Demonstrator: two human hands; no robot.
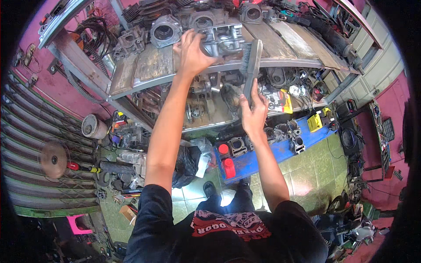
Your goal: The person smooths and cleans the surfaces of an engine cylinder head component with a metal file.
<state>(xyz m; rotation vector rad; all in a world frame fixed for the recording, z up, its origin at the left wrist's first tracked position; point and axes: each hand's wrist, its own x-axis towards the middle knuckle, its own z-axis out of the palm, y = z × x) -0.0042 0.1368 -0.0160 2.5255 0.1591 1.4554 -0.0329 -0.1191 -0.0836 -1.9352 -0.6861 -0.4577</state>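
Observation:
My left hand (193, 52) is wrapped round the left end of a silver-grey engine cylinder head (224, 40), with the thumb below and the fingers over the top. The part is held at the front of the upper shelf. A wire brush (251, 63) is in my right hand (255, 115), its handle in my fingers and its head pointing up. The dark bristles face left, close to the right end of the cylinder head; I cannot tell whether they touch it. Behind my left hand stands a grey metal housing (166, 30) with a round opening.
The upper shelf has worn wooden planks (153, 63) and a metal front edge. Below is a lower shelf crowded with engine parts. A blue bench (280, 147) holds red bottles (228, 168) and cylinder blocks (237, 146). A black plastic bag (186, 164) lies to its left.

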